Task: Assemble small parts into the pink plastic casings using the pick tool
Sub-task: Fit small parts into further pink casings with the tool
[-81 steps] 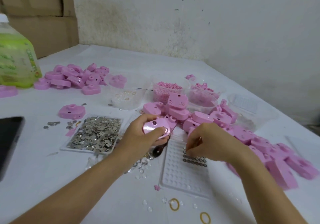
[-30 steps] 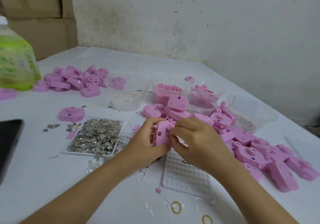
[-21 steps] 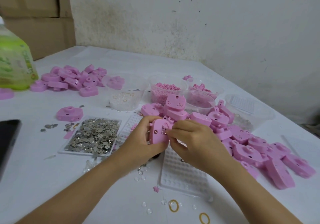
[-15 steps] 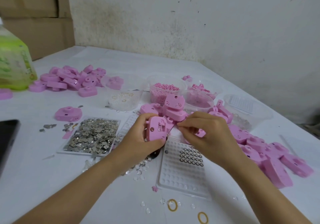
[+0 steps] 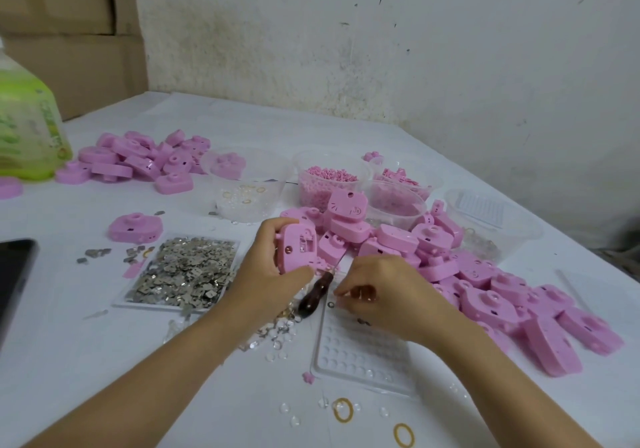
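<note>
Left hand (image 5: pixel 263 274) grips pink casing (image 5: pixel 296 248); right hand (image 5: pixel 391 295) on tray (image 5: pixel 360 354) (pick tool (image 5: pixel 313 293) between).

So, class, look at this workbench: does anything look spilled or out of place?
Yes. Small clear domes and metal bits lie spilled on the table beside the left hand, outside the metal-parts tray. Two gold rings lie loose nearer the camera.
</note>
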